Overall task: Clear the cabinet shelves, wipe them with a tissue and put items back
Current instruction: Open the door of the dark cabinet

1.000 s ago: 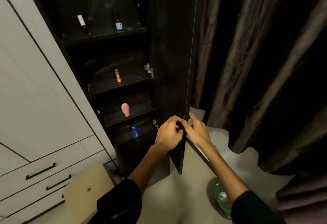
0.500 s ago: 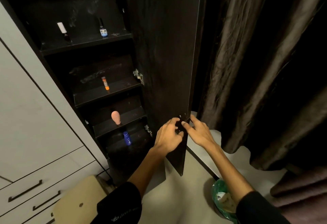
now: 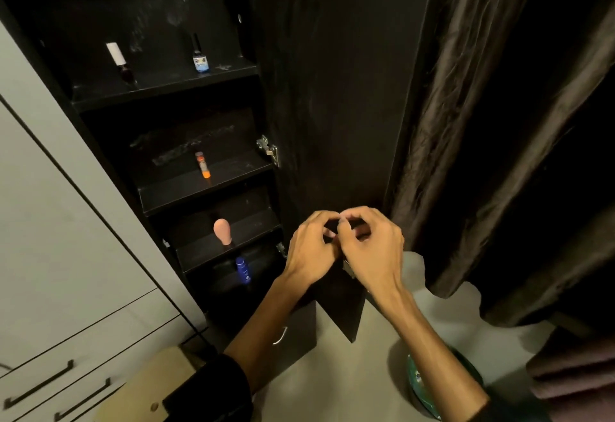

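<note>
We stand before an open cabinet (image 3: 159, 95) whose door (image 3: 336, 105) swings out to the right of the shelves. On the top shelf (image 3: 166, 87) a small bottle (image 3: 120, 62) stands at the left and another bottle (image 3: 199, 55) to its right. One shelf down a tube (image 3: 203, 164) stands near the middle. Below that sits a bulb-shaped thing (image 3: 222, 230), and on the lowest shelf a can (image 3: 243, 270). Left of the cabinet is a wardrobe (image 3: 50, 222) with drawers (image 3: 83, 355) at its foot. Right of the door hangs a curtain (image 3: 499, 122). Our left hand (image 3: 311, 248) and right hand (image 3: 372, 248) meet, touching, in front of the door's lower edge. On the floor (image 3: 332, 381) a stool (image 3: 149, 388) lies lower left, a bin (image 3: 419, 381) lower right.
</note>
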